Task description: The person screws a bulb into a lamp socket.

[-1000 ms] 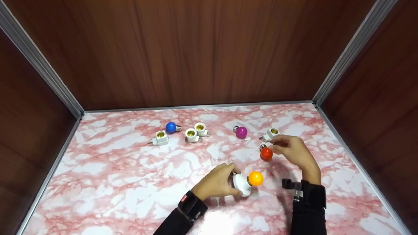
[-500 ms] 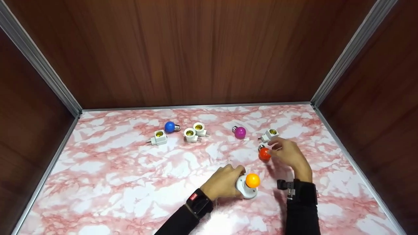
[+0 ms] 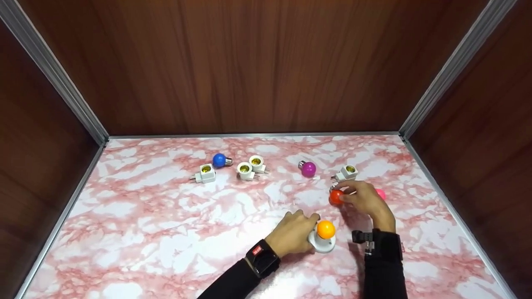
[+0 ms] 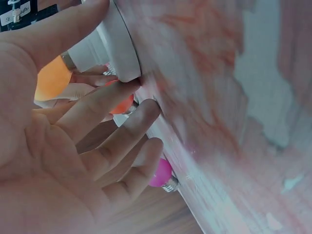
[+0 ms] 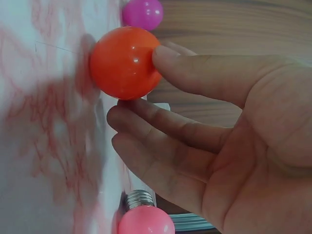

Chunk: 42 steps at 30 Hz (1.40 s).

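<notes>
My left hand (image 3: 293,232) pinches the rim of a round white lamp holder (image 3: 323,245), which stands on the table with an orange bulb (image 3: 326,229) upright in it. Thumb and index finger lie at the holder's base (image 4: 119,44) in the left wrist view; the other fingers are spread beside it. My right hand (image 3: 365,199) pinches a red bulb (image 5: 124,63) by its globe, thumb on one side and fingertips on the other. That bulb lies close over the table, its metal screw cap pointing away. A pink bulb (image 5: 146,222) lies beside the right hand, partly hidden behind it in the head view.
A purple bulb (image 3: 308,169) and a white plug socket (image 3: 347,172) lie behind the right hand. Further left are a blue bulb (image 3: 220,160) and several more plug sockets (image 3: 205,174). Wooden walls (image 3: 257,74) with metal edging enclose the marbled table (image 3: 166,232) at back and sides.
My left hand has moved right and set the lamp holder from tilted to upright on the table. My right hand has come onto the red bulb, and the pink bulb has come into view.
</notes>
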Each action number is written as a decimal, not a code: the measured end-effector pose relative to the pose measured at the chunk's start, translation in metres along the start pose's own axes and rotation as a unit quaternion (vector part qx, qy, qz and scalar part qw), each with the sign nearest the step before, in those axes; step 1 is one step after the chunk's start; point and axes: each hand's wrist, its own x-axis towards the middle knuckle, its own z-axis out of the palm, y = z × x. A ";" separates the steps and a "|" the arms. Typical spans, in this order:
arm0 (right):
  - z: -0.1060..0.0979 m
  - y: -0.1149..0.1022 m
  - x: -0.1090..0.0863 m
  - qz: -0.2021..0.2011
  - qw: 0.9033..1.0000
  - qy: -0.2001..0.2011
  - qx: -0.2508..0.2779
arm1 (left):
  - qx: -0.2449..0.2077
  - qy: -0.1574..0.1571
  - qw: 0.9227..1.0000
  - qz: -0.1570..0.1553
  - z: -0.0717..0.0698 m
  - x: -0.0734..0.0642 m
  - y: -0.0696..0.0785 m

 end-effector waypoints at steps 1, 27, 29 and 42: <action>0.000 0.000 0.000 0.000 1.000 0.002 -0.001 | -0.009 0.001 1.000 0.001 -0.001 -0.001 -0.002; 0.004 0.001 0.000 0.014 0.999 0.028 0.027 | -0.162 0.200 0.951 -0.171 -0.085 -0.046 -0.142; 0.002 0.001 -0.001 0.017 0.998 0.038 0.043 | -0.152 0.227 0.943 -0.189 -0.087 -0.049 -0.155; -0.011 -0.010 -0.014 0.006 0.992 0.075 0.100 | -0.139 0.230 0.928 -0.259 -0.068 -0.067 -0.213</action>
